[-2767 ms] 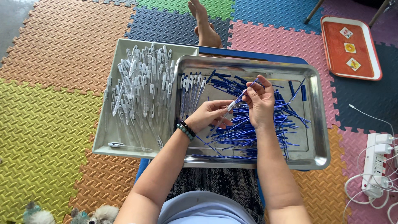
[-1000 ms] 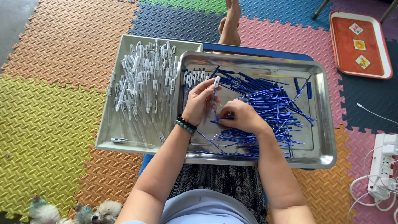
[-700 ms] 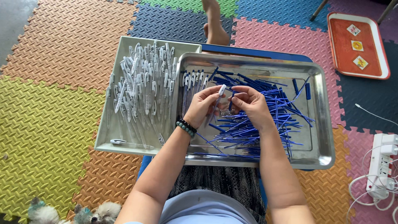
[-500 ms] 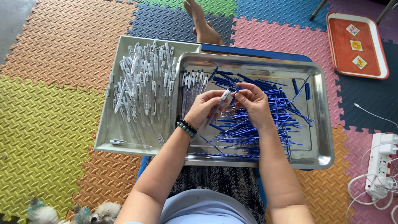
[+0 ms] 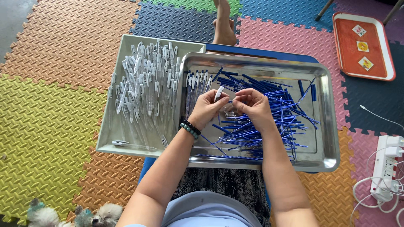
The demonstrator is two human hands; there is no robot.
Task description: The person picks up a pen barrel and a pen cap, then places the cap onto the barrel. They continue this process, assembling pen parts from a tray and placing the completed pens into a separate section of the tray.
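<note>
My left hand (image 5: 207, 108) grips a clear pen barrel with a white clip (image 5: 218, 93), tilted up above the steel tray (image 5: 326, 145). My right hand (image 5: 251, 106) pinches a thin blue refill (image 5: 234, 99) whose tip meets the barrel's open end. Both hands hover over a heap of loose blue refills (image 5: 273, 122) in that tray. A short row of clear pen barrels (image 5: 197, 84) lies in the tray's left part. A beaded bracelet (image 5: 190, 128) is on my left wrist.
A second tray (image 5: 110, 126) to the left holds several clear pens with white clips (image 5: 145, 86). A red tray (image 5: 362, 46) lies on the foam mat floor at upper right. A white power strip (image 5: 385, 172) with cords is at right. A bare foot (image 5: 223, 25) shows beyond the trays.
My right hand left the refill heap and rose to meet my left hand. The barrel and refill are now brought tip to end between both hands.
</note>
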